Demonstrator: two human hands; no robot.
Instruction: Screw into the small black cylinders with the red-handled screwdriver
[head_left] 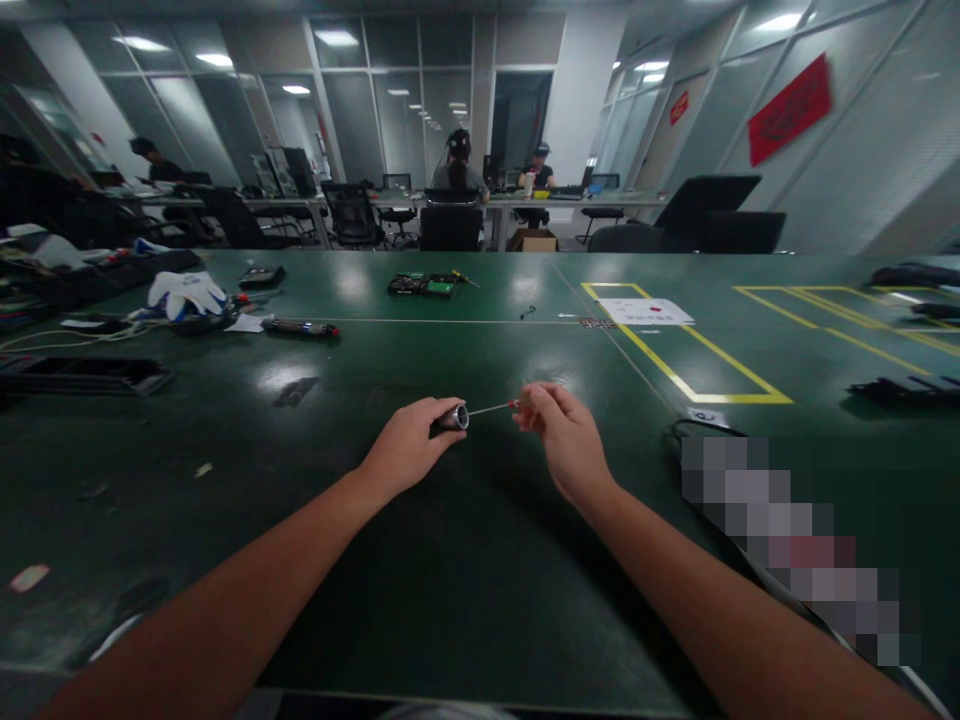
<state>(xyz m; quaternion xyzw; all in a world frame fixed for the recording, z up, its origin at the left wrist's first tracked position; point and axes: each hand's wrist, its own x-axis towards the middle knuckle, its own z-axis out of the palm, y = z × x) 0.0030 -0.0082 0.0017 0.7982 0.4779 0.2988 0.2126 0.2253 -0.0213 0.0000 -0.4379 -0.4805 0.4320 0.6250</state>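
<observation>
Between the thumb and fingers of my left hand (409, 440) is a short dark metal tube (454, 418). Its open, shiny-rimmed end faces right. My right hand (564, 435) pinches the red end of a thin metal rod (489, 409), which looks like a slim screwdriver. The rod spans the gap between the hands, its far tip at the tube's mouth; whether that tip is inside, I cannot tell. Both hands are above the green tabletop (450, 580), and my right fingers partly cover the red end.
At the back left lie white gloves (186, 295), a dark cylindrical tool (300, 328) and a black tray (86, 375). A green-and-black kit (421, 285) sits farther back. On the right are a white sheet (646, 311), yellow tape (735, 398) and a pixelated object (787, 540). People sit beyond.
</observation>
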